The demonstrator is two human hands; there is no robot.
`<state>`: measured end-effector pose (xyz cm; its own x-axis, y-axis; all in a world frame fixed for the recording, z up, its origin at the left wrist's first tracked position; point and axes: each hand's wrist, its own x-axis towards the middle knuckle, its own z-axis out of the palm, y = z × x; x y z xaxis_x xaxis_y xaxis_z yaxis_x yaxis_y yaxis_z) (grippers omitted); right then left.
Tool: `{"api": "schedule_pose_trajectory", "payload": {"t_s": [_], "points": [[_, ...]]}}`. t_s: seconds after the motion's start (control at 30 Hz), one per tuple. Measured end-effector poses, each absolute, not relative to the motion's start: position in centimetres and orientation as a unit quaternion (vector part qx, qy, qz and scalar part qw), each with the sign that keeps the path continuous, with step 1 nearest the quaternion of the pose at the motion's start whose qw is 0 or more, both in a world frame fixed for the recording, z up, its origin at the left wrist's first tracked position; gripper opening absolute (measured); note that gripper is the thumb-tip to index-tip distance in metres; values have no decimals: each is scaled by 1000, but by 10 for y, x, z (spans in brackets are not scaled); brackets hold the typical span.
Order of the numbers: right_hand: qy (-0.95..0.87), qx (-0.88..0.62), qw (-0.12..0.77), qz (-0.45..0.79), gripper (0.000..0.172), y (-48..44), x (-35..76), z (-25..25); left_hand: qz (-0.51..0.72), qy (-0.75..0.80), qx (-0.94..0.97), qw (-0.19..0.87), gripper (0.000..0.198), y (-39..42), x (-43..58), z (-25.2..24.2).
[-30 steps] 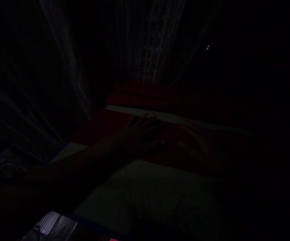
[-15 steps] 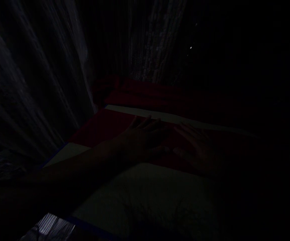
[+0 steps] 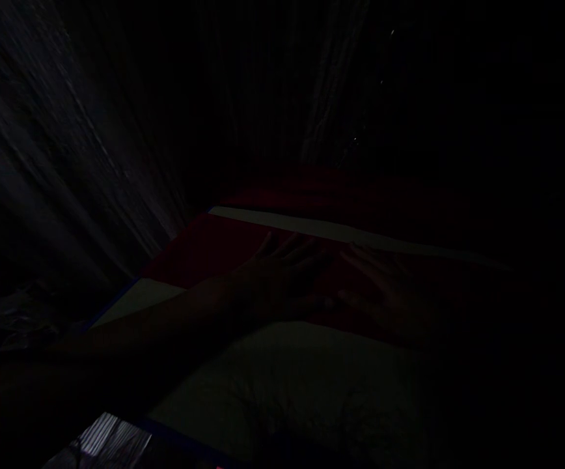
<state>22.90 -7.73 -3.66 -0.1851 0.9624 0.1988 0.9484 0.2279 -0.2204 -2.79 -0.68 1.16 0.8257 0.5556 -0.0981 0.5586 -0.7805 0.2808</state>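
The scene is very dark. My left hand (image 3: 277, 277) lies flat with fingers spread on a dark red cloth (image 3: 204, 244) laid across a pale surface (image 3: 292, 384). My right hand (image 3: 380, 286) rests palm down just to the right of it, fingers stretched out, barely visible. The two hands lie side by side, almost touching. Neither hand holds anything.
A pale strip (image 3: 321, 228) runs along the far edge of the red cloth, with more red fabric (image 3: 321, 192) folded beyond it. Light curtains (image 3: 92, 163) hang at the left and back. A striped shiny object (image 3: 107, 443) sits at the bottom left.
Both hands stay flat on the red cloth; the left hand has drifted slightly toward the right one. The view has shifted a little.
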Motion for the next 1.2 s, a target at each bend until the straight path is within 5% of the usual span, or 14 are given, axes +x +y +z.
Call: {"api": "schedule_pose_trajectory", "payload": {"t_s": [0.13, 0.3, 1.2], "points": [[-767, -608, 205, -3, 74, -75, 226, -35, 4, 298, 944, 138, 91, -5, -27, 10], [-768, -622, 145, 35, 80, -74, 223, -35, -6, 301, 945, 130, 95, -2, -27, 6], [-765, -614, 195, 29, 79, -69, 224, -36, -13, 308, 943, 125, 98, -1, -26, 3]]}}
